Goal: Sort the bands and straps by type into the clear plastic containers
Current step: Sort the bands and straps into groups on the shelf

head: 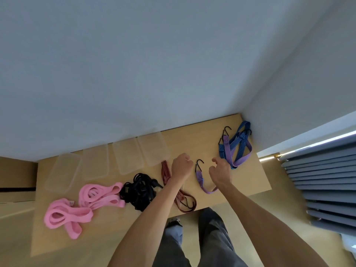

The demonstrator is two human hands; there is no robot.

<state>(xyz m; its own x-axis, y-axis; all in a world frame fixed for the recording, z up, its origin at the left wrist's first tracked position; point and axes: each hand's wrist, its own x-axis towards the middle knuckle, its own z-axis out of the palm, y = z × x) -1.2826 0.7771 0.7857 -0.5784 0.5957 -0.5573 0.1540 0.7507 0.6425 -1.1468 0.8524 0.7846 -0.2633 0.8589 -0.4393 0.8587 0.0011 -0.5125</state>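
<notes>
Purple strap [200, 177] between curled fingers [212, 168] (untouched)

Both hands hover over wooden table [250, 182], fingers curled, holding nothing. Left hand [181, 166] above red bungee cord [167, 174]. Purple hooked strap [201, 178] lies between hands; blue/purple straps [237, 147] just beyond right hand [220, 170] fingers.
</notes>
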